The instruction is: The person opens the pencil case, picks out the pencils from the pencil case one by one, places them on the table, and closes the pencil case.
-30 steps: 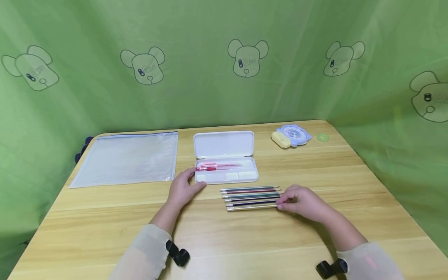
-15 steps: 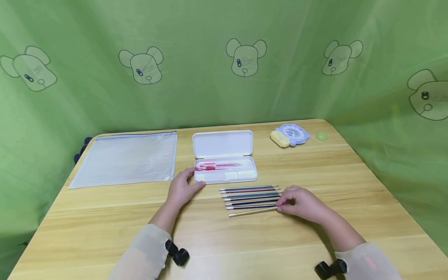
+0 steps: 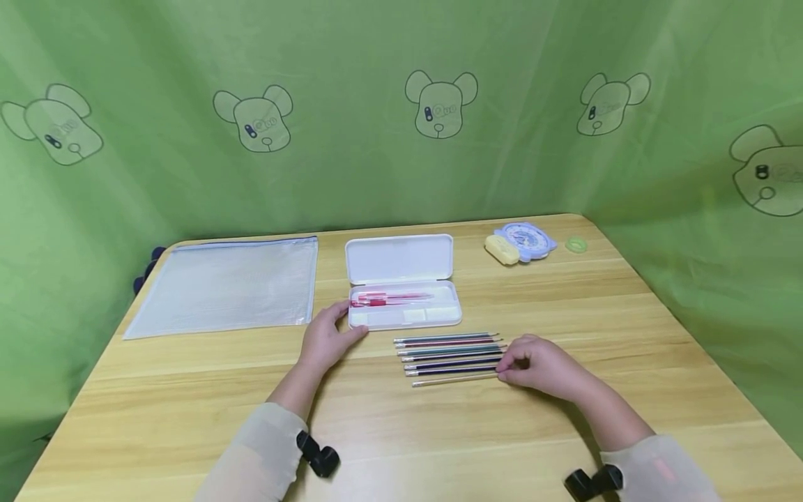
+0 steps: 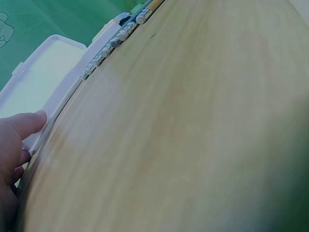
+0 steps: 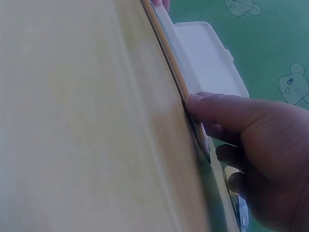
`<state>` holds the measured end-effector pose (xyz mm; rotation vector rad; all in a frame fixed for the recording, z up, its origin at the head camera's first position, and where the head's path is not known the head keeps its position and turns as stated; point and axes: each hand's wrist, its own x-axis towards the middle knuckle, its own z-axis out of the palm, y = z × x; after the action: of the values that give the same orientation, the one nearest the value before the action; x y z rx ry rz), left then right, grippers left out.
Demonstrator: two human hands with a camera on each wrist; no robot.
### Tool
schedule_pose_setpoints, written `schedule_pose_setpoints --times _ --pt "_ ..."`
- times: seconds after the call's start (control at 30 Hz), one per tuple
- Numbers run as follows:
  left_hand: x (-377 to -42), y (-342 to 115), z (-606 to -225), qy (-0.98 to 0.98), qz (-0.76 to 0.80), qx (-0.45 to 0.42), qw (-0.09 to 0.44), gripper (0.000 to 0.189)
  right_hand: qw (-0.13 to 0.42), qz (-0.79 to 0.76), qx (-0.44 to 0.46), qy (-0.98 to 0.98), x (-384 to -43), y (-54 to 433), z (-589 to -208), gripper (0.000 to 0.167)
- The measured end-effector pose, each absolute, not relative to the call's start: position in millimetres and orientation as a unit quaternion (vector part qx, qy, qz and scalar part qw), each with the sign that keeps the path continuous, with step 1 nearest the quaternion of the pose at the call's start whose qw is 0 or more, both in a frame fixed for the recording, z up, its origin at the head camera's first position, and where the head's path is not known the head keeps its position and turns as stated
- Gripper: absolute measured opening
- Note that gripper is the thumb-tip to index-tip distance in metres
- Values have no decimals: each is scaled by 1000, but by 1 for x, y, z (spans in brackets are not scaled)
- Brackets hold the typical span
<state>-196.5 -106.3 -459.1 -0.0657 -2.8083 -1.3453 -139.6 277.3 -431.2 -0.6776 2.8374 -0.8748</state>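
Observation:
A white pencil case (image 3: 401, 324) lies with its lid up in the middle of the table, with red pens (image 3: 383, 300) inside. My left hand (image 3: 326, 338) holds its left front corner, thumb (image 4: 35, 123) on the front edge and fingers round the side. In front of the case lies a row of several dark pencils (image 3: 448, 352), eraser ends to the left. Nearest me is a yellow pencil (image 3: 448, 381), angled slightly away from the row. My right hand (image 3: 542, 369) pinches this pencil near its pointed end; the right wrist view shows the thumb (image 5: 212, 108) against it.
At the left lies a mesh zip pouch (image 3: 226, 289). A yellow eraser-like block (image 3: 502, 249), a blue round item (image 3: 528, 241) and a green ring (image 3: 576, 244) sit at the back right. Green curtain (image 3: 351, 174) surrounds the table's far edges.
My right hand has drawn the yellow pencil's eraser end toward me, opening a small gap from the row. In the last half second it shifted slightly right. My left hand has stayed at the case.

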Motion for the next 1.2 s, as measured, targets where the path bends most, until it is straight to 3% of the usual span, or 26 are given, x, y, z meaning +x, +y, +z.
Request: schedule_pose_setpoints --times 0.3,0.6,0.83,1.2 --pt "-197 -107 -459 -902 -431 -22 14 68 48 -340 -196 918 -150 272 -420 18" --pt "-197 -108 -460 -901 -433 -24 16 68 23 -384 -184 904 -220 244 -388 41" --pt "-196 -107 -460 -900 -434 -22 14 69 9 -424 -106 899 -275 212 -375 47" --pt "-198 -108 -460 -903 -430 -21 15 69 45 -435 -87 895 -303 196 -381 60"
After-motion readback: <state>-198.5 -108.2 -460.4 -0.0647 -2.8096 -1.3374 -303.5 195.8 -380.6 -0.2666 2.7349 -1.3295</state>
